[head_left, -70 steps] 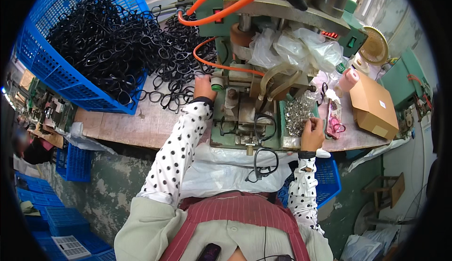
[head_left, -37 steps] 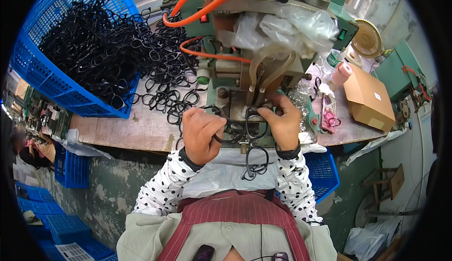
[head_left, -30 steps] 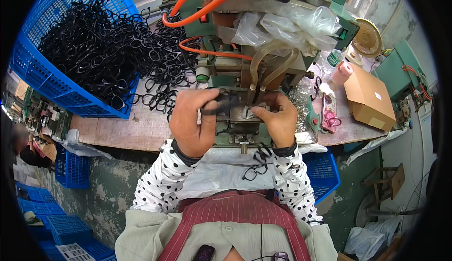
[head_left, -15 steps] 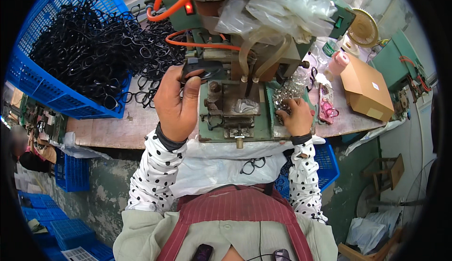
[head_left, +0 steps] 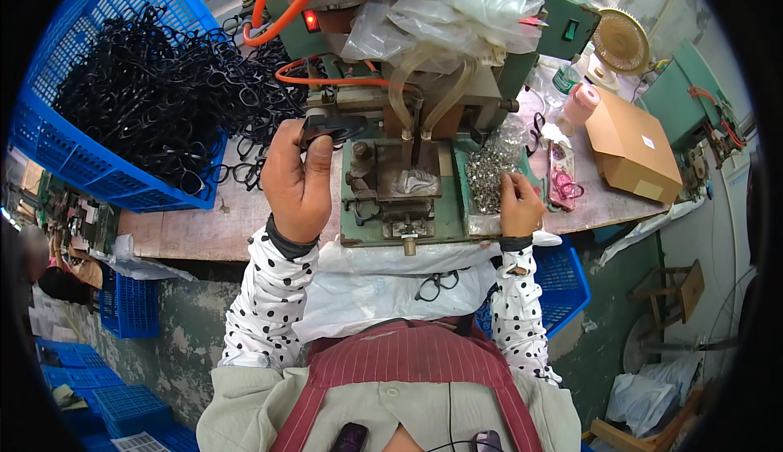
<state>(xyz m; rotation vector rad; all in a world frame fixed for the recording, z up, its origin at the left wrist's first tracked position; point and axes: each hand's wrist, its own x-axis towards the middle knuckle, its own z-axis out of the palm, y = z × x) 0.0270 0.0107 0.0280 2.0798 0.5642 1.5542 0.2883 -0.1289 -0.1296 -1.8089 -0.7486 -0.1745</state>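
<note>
Beside the green machine (head_left: 354,233), just left of its metal block (head_left: 390,176), I see the left hand (head_left: 300,183) raised, thumb and fingers clamped on a black glasses frame (head_left: 341,129). Over on the other side, I have the right hand (head_left: 520,206) at the edge of a heap of small metal bits (head_left: 487,176), which fills a green tray (head_left: 481,225); from my view I cannot tell whether its fingertips meet or pinch a bit. On the block I make out a crumpled shiny scrap (head_left: 417,182). Another pair of glasses (head_left: 437,285) lies on the white sheet (head_left: 351,293) across the person's lap. To the left, I have a tilted blue basket (head_left: 114,173) heaped with black frames (head_left: 143,97), some spilling onto the table (head_left: 204,236). A pink bottle (head_left: 581,105) stands near a cardboard box (head_left: 632,146) on the right.
</note>
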